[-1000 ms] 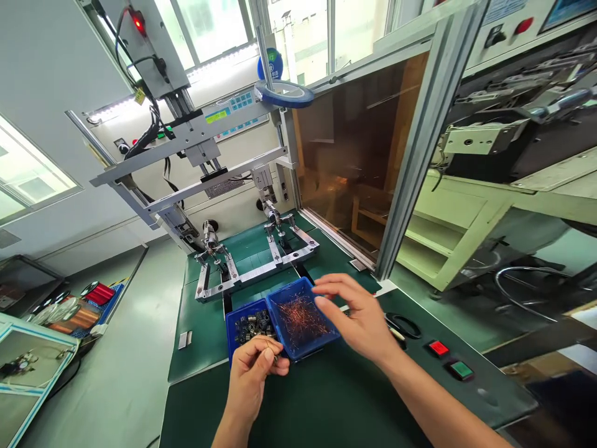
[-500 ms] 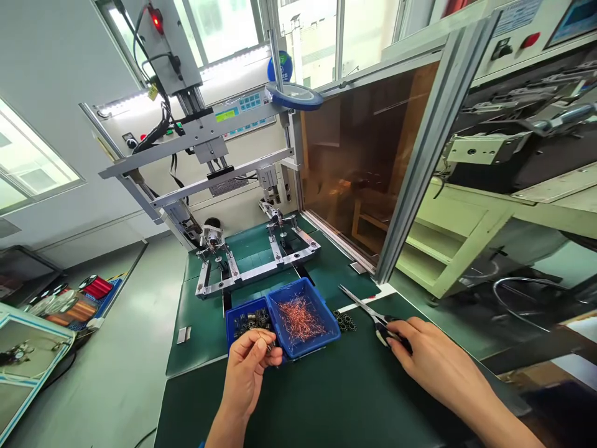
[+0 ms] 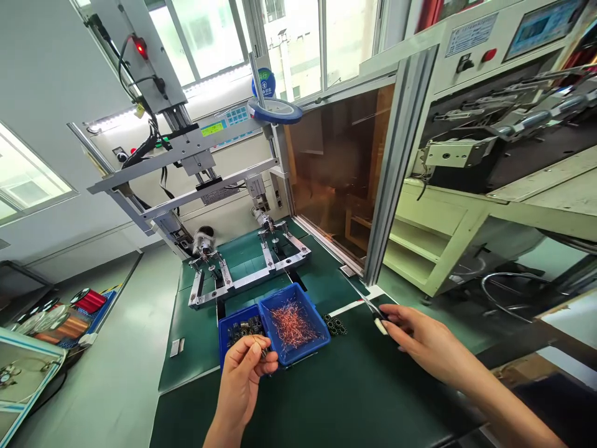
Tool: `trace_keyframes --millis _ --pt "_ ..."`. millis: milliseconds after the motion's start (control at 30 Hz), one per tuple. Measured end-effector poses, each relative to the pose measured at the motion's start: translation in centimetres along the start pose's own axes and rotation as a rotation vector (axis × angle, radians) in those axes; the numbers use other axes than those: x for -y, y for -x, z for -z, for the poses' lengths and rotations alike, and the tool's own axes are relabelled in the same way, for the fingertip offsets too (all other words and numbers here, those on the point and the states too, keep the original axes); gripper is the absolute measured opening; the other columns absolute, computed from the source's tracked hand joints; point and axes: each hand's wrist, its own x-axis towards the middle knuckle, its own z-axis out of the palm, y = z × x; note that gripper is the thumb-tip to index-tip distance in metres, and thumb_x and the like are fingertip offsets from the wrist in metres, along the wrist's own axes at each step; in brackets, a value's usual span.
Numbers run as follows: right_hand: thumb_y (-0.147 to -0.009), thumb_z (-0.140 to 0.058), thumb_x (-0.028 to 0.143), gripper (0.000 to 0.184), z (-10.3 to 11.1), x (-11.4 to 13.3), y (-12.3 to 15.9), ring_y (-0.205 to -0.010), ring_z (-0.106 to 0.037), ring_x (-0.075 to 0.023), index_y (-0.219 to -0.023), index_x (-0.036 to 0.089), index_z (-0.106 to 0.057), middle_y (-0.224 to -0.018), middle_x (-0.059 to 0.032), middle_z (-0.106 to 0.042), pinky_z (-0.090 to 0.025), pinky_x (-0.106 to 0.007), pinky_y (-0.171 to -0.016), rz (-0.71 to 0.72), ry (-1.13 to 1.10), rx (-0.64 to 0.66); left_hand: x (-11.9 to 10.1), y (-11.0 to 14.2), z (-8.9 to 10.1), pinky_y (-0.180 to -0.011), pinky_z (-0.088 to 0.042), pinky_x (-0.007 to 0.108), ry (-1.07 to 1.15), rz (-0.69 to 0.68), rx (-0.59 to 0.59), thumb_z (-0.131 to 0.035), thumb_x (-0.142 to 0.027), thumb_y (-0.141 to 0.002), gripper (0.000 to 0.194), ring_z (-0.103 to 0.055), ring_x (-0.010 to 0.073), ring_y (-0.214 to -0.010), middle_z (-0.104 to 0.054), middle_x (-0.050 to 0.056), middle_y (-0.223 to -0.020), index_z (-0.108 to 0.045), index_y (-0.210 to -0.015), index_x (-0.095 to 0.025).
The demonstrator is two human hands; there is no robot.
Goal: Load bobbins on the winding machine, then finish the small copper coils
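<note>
Green work surface (image 3: 354, 398), metal fixture frame (image 3: 247, 274) beyond. Blue tray (image 3: 298, 358) holds loose copper wire pieces (image 3: 291, 326); adjoining blue tray (image 3: 224, 342) holds small dark parts (image 3: 240, 331). Left hand (image 3: 240, 379) at tray rims, fingers (image 3: 252, 350) clenched on small part (image 3: 265, 352), detail unclear. Right hand (image 3: 429, 342) loosely open, just beside scissors (image 3: 368, 305), right of trays; contact unclear. Black rings (image 3: 334, 325) on surface near.

Daylit windows (image 3: 205, 40), pale green floor (image 3: 112, 367), white wall (image 3: 46, 118), strip light (image 3: 116, 119)
</note>
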Motion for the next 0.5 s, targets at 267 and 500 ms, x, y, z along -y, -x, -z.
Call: trace_keyframes --millis 267,500 --pt "-0.068 -0.07 0.024 0.04 1.1 6.0 0.9 -0.068 -0.051 -0.0101 -0.106 0.014 -0.068 -0.078 0.0008 -0.054 -0.043 -0.024 -0.061 0.188 -0.446 0.602 0.3 -1.1 -3.1 -0.071 -0.059 0.029 -0.012 0.108 0.052 -0.091 -0.041 -0.07 0.035 -0.067 0.0223 -0.083 -0.065 0.01 -0.097 -0.074 -0.078 -0.012" --pt "-0.07 -0.063 0.019 0.028 -0.9 8.1 -1.3 -0.062 -0.058 -0.0116 -0.097 0.012 -0.07 -0.069 -0.001 -0.067 -0.04 -0.024 -0.058 0.292 -0.41 0.771 0.7 -1.8 -5.7 -0.077 -0.058 0.03 -0.022 0.203 0.087 -0.094 -0.039 -0.062 0.038 -0.066 0.022 -0.083 -0.067 0.009 -0.083 -0.068 -0.067 -0.012"
